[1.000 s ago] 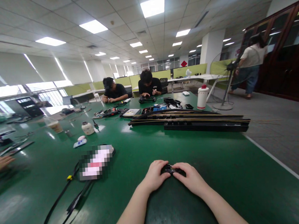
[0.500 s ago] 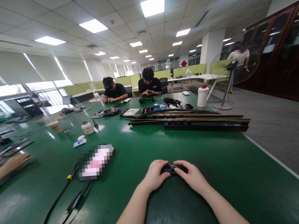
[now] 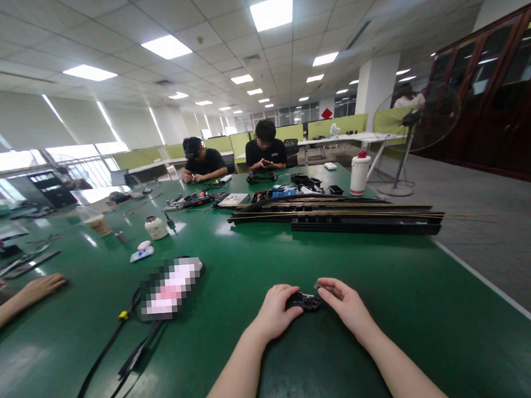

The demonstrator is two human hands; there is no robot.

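At five o'clock, our left hand (image 3: pixel 274 311) grips a black part (image 3: pixel 307 301); our right hand (image 3: pixel 347 305) pinches a small, seemingly separate grey piece (image 3: pixel 317 285); the work looks unfinished.

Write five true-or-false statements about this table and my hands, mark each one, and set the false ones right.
1. The left hand is holding a black part. True.
2. The right hand is spread flat on the table. False: the right hand is curled, its fingers pinching what looks like a small grey piece.
3. The white bottle has a red cap. True.
4. The black cable lies to the right of both hands. False: the black cable lies to their left.
5. Thin rods lie along the long black bars. True.
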